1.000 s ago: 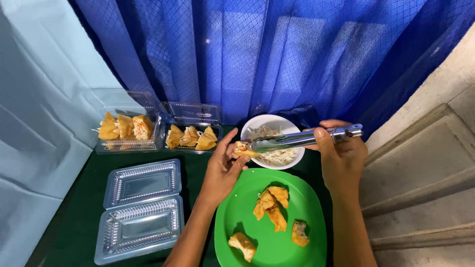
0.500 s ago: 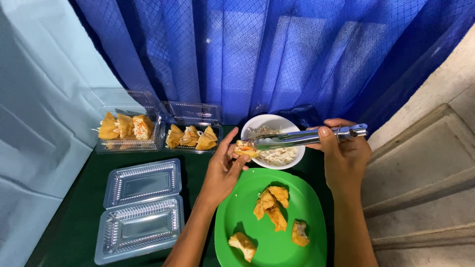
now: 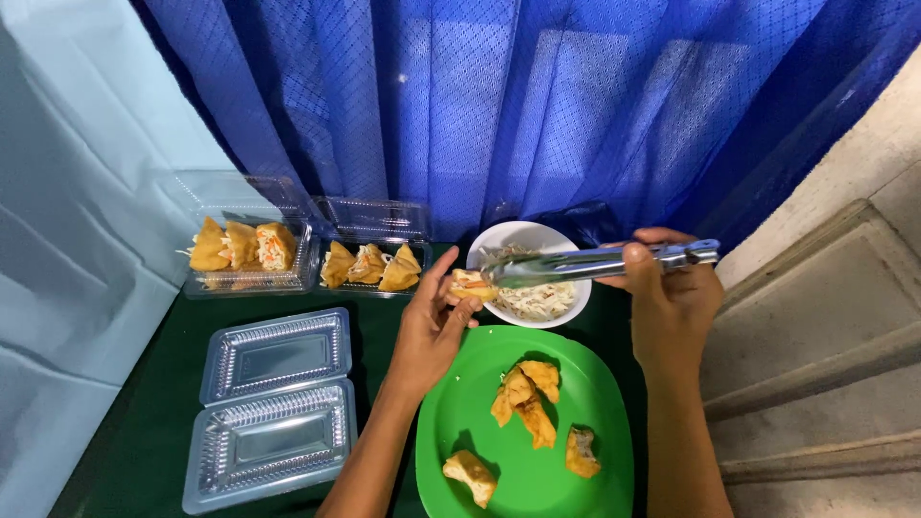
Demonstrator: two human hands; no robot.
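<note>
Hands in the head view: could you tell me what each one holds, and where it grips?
The left hand holds a fried pastry by its underside; the right hand holds metal tongs near their rear end.

I see shiny metal tongs (image 3: 595,262), a glossy green plastic plate (image 3: 595,403), clear ribbed plastic boxes (image 3: 273,408) and a blue woven cloth curtain (image 3: 480,105).

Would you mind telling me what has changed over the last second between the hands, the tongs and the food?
Very little. The right hand keeps its grip on the metal tongs, whose tips stay at the fried piece held in the left hand by the white bowl; any shift is slight. Nothing was picked up or let go. The green plate and clear containers stayed put.
</note>
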